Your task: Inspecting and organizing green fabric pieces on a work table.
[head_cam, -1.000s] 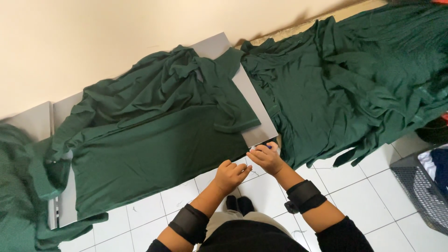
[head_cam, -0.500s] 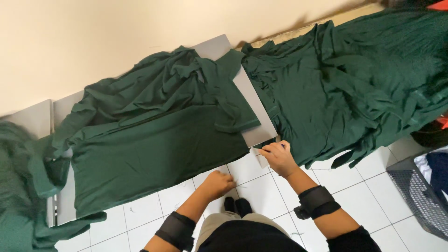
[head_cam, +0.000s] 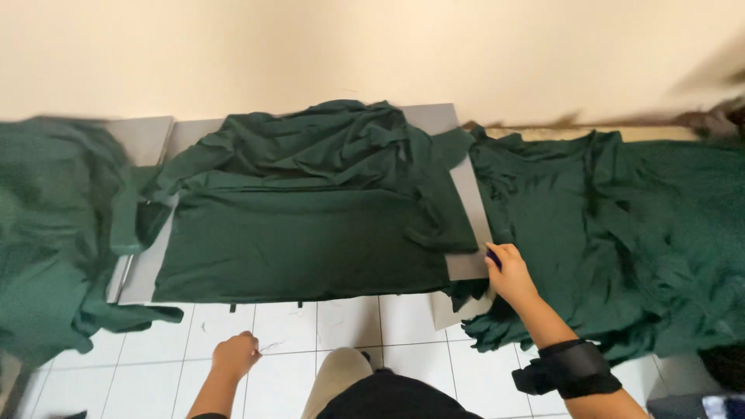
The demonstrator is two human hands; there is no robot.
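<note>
A dark green garment [head_cam: 310, 240] lies spread on a grey table [head_cam: 468, 186], its top part crumpled. My right hand [head_cam: 511, 275] rests at the table's front right corner, closed around a small dark blue tool [head_cam: 493, 257]. It wears a black wrist band [head_cam: 570, 368]. My left hand [head_cam: 235, 354] hangs low over the white tiled floor [head_cam: 349, 318], away from the table. Its fingers are pinched together and a thin pale thread [head_cam: 272, 346] trails from them.
A big heap of green cloth [head_cam: 621, 233] covers the surface to the right, hanging over its front edge. Another green heap [head_cam: 46, 233] lies at the left. A beige wall runs behind. A basket corner [head_cam: 698, 405] shows at bottom right.
Both hands were together at the table's front right corner. My left hand has drawn away down and to the left; my right hand stayed at the corner.
</note>
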